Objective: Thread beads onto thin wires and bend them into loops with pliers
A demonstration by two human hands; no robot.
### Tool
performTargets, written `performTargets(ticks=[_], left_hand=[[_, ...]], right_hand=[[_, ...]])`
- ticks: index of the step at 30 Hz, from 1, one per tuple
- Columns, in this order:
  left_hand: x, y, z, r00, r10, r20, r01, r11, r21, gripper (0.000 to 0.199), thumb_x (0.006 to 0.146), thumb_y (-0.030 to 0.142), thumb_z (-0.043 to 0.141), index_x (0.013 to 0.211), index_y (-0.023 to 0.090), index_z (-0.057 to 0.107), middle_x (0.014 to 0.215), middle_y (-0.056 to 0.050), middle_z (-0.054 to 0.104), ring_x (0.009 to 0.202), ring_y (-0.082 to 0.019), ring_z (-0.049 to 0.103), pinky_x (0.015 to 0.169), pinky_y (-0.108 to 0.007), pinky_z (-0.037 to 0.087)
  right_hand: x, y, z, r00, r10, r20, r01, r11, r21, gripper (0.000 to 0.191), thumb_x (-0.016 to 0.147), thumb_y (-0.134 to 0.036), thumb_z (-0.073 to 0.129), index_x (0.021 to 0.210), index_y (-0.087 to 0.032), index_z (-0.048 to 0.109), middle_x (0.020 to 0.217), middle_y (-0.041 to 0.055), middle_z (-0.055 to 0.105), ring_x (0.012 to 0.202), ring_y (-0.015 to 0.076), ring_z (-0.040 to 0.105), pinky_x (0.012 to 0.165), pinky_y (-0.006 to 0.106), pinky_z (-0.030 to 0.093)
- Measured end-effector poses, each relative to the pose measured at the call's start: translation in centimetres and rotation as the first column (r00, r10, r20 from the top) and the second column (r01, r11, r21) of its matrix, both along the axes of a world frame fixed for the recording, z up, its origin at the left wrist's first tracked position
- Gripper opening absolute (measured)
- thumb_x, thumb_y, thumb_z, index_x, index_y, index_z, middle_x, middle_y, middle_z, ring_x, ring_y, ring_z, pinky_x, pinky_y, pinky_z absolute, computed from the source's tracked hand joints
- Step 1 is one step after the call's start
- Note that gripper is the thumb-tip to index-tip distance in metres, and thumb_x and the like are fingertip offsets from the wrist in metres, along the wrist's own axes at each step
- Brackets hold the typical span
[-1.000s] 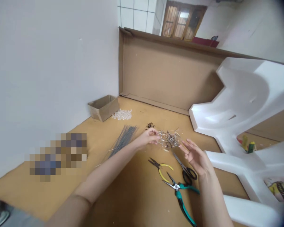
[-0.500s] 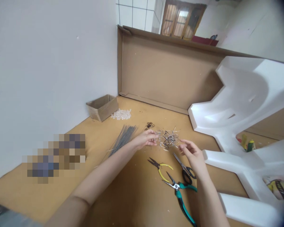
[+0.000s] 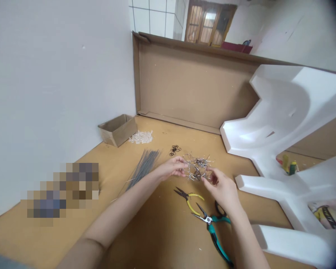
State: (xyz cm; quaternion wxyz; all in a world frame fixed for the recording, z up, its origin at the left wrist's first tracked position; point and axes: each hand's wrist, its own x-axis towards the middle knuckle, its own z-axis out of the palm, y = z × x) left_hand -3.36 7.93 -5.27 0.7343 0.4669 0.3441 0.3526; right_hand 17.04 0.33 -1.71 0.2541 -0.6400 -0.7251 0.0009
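Observation:
A tangled silvery wire piece [image 3: 196, 172] with dark rings in it is between my two hands over the table. My left hand [image 3: 176, 167] pinches its left side. My right hand [image 3: 217, 183] has its thumb and fingers on the right side, curled round the wire. Beyond lie small black rings [image 3: 174, 150]. Nearer to me are yellow-handled pliers [image 3: 188, 196] and green-handled pliers [image 3: 210, 224], both with open jaws. Black scissors [image 3: 220, 209] are mostly hidden under my right hand and wrist.
Left of my hands lies a bundle of grey wires [image 3: 143, 168]. Clear beads [image 3: 141, 137] sit beside a small cardboard box [image 3: 117, 130]. A large white moulded piece [image 3: 280, 104] takes up the right side. A cardboard panel [image 3: 190, 82] stands at the back.
My right hand has moved left and closed in on the wire piece, now covering more of the scissors. The view has shifted slightly.

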Motion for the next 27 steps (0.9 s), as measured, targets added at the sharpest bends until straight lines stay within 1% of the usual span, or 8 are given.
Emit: performTargets(ticks=[7, 12, 14, 17, 19, 21, 23, 27], left_hand=[[0.1, -0.1, 0.8, 0.994, 0.102, -0.034, -0.100, 0.993, 0.064, 0.036, 0.062, 0.027, 0.072, 0.083, 0.016, 0.044, 0.073, 0.002, 0.051, 0.057, -0.005, 0.053, 0.064, -0.028, 0.051], [-0.2, 0.2, 0.8, 0.989, 0.140, -0.054, -0.134, 0.986, 0.103, 0.037, 0.062, 0.030, 0.072, 0.083, 0.016, 0.045, 0.073, 0.003, 0.051, 0.055, -0.005, 0.052, 0.061, -0.027, 0.050], [-0.2, 0.2, 0.7, 0.991, 0.126, -0.051, -0.120, 0.987, 0.106, 0.037, 0.061, 0.030, 0.072, 0.083, 0.017, 0.045, 0.073, 0.003, 0.051, 0.055, -0.005, 0.053, 0.061, -0.026, 0.050], [-0.1, 0.1, 0.7, 0.992, 0.113, -0.063, -0.107, 0.990, 0.093, 0.038, 0.061, 0.031, 0.072, 0.083, 0.017, 0.045, 0.072, 0.003, 0.052, 0.055, -0.005, 0.052, 0.060, -0.026, 0.050], [-0.1, 0.1, 0.7, 0.993, 0.101, -0.068, -0.096, 0.993, 0.075, 0.038, 0.062, 0.032, 0.072, 0.083, 0.017, 0.045, 0.071, 0.003, 0.051, 0.054, -0.005, 0.052, 0.059, -0.025, 0.049], [0.0, 0.0, 0.6, 0.994, 0.086, -0.064, -0.082, 0.995, 0.060, 0.037, 0.062, 0.032, 0.071, 0.083, 0.016, 0.045, 0.071, 0.002, 0.051, 0.055, -0.005, 0.051, 0.060, -0.025, 0.050], [0.1, -0.1, 0.6, 0.995, 0.088, -0.051, -0.085, 0.995, 0.053, 0.036, 0.063, 0.032, 0.071, 0.083, 0.016, 0.046, 0.072, 0.002, 0.050, 0.058, -0.005, 0.051, 0.061, -0.026, 0.050], [0.2, -0.2, 0.8, 0.992, 0.120, -0.049, -0.118, 0.992, 0.049, 0.036, 0.063, 0.031, 0.070, 0.082, 0.016, 0.044, 0.069, 0.003, 0.049, 0.058, -0.006, 0.050, 0.062, -0.027, 0.050]], right_hand=[[0.2, 0.0, 0.1, 0.996, -0.076, 0.046, 0.073, 0.995, 0.067, 0.019, 0.075, -0.039, 0.051, 0.082, -0.023, 0.059, 0.067, -0.0009, 0.061, 0.060, 0.0152, 0.058, 0.053, 0.023, 0.038], [1.4, 0.5, -0.7, 0.997, 0.071, 0.000, -0.071, 0.997, 0.033, 0.013, 0.077, -0.029, 0.050, 0.085, -0.024, 0.059, 0.073, 0.0000, 0.062, 0.062, 0.0145, 0.058, 0.056, 0.024, 0.041], [1.6, 0.7, -0.9, 0.998, 0.062, 0.018, -0.064, 0.994, 0.084, 0.014, 0.076, -0.023, 0.049, 0.086, -0.025, 0.060, 0.081, 0.0017, 0.061, 0.063, 0.0151, 0.057, 0.054, 0.025, 0.041], [1.4, 0.8, -0.6, 0.998, 0.066, 0.011, -0.067, 0.968, 0.241, 0.010, 0.072, -0.019, 0.051, 0.076, -0.023, 0.059, 0.103, 0.0065, 0.056, 0.086, 0.0222, 0.056, 0.064, 0.033, 0.045], [1.2, 0.7, -0.3, 0.985, 0.172, -0.026, -0.156, 0.941, 0.302, 0.005, 0.070, -0.017, 0.053, 0.069, -0.021, 0.056, 0.123, 0.0077, 0.045, 0.110, 0.0284, 0.044, 0.081, 0.043, 0.042], [1.0, 0.7, -0.1, 0.950, 0.296, -0.101, -0.260, 0.928, 0.268, 0.006, 0.070, -0.015, 0.053, 0.067, -0.020, 0.053, 0.133, 0.0073, 0.036, 0.118, 0.0289, 0.038, 0.091, 0.047, 0.036], [0.9, 0.7, -0.1, 0.921, 0.327, -0.210, -0.281, 0.934, 0.220, 0.007, 0.071, -0.013, 0.050, 0.069, -0.020, 0.052, 0.132, 0.0089, 0.036, 0.111, 0.0255, 0.047, 0.090, 0.044, 0.039], [0.9, 1.0, -0.8, 0.917, 0.255, -0.307, -0.174, 0.948, 0.267, 0.008, 0.072, -0.013, 0.051, 0.071, -0.020, 0.052, 0.116, 0.0099, 0.046, 0.094, 0.0211, 0.056, 0.085, 0.041, 0.043]])
